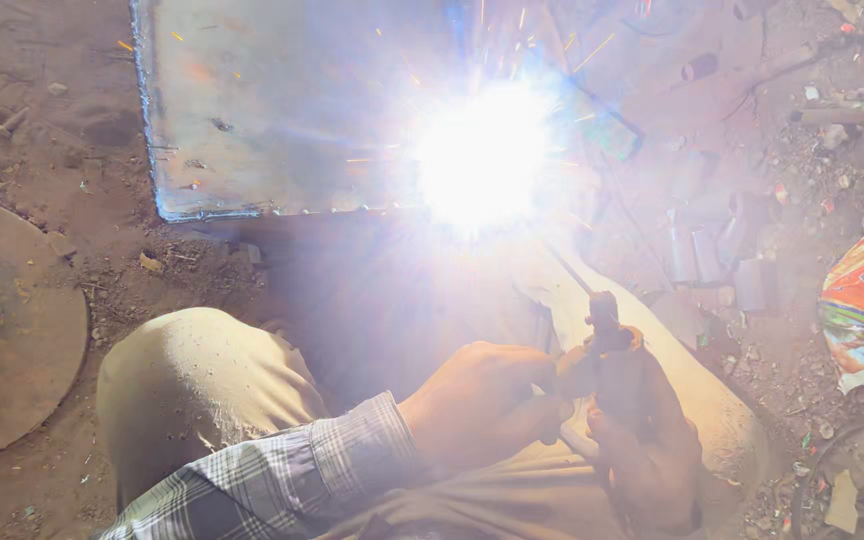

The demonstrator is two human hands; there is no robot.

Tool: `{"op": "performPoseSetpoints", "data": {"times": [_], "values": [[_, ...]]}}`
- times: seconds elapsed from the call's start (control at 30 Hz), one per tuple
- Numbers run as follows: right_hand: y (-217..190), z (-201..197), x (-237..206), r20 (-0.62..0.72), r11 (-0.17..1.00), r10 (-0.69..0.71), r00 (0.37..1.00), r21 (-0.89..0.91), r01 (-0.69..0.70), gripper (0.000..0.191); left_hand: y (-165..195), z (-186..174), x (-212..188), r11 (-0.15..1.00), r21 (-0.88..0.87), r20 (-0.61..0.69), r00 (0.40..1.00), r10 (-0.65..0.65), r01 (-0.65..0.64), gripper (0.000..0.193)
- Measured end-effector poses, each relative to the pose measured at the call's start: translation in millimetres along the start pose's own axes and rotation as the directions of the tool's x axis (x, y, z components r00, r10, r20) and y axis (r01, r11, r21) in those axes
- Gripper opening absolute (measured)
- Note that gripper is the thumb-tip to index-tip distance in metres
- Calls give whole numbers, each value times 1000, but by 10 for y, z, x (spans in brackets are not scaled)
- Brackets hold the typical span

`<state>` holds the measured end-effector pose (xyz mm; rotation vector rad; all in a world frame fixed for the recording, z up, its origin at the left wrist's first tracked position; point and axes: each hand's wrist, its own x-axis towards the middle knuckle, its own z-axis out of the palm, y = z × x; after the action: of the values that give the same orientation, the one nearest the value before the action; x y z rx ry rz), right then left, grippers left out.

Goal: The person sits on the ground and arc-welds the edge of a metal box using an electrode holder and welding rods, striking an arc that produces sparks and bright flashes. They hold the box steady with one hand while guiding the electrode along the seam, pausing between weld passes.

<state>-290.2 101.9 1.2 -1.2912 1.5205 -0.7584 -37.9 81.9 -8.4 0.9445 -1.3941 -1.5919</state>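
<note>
Head view, looking down at a person crouched on dirt ground, both hands out front. Left hand [482, 400] is curled tight round the near end of the welding holder [602, 345]; right hand [647, 440] is clenched on the same holder's handle from the other side, dark against the glare. A thin welding rod [570, 268] runs up from the holder to a white arc flash [482, 155], w/ sparks flying off, right at the near right corner of a flat metal sheet [272, 100] lying on the ground.

Handling, as a guess: the holder looks stiff and solid, not heavy, and is best gripped low on the handle, well back from the clamp end, which prob. runs hot. The rod looks thin and springy, so two hands help steady the tip. The sheet looks rigid, heavy, w/ sharp edges; hot near the flash.

Around: round rusty metal disc [12, 330] at left, short pipe offcuts [712, 250] at right, crumpled printed wrapper [857, 310] beyond those. Plaid sleeve [282, 470] and knee [192, 370] in the foreground.
</note>
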Motion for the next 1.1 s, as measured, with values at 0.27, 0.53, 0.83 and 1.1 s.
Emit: {"op": "performPoseSetpoints", "data": {"times": [0.27, 0.53, 0.83, 1.1], "values": [[41, -33, 37, 138, 984, -174, 975, -19, 178, 60, -60, 24, 15, 999, -29, 5, 1000, 22, -21, 27], [218, -115, -22, 12, 963, -221, 975, -158, 220, 73, -110, 31, 0, 997, 41, -21, 998, 64, -63, 28], [234, -122, -1, 50, 970, -193, 980, -141, 198, 76, -113, 45, -16, 998, 2, -36, 997, 70, -70, 27], [67, -53, 4, 41, 998, 61, 997, -9, -61, 59, -19, 41, -2, 1000, -20, 12, 1000, -11, 12, 27]]}}
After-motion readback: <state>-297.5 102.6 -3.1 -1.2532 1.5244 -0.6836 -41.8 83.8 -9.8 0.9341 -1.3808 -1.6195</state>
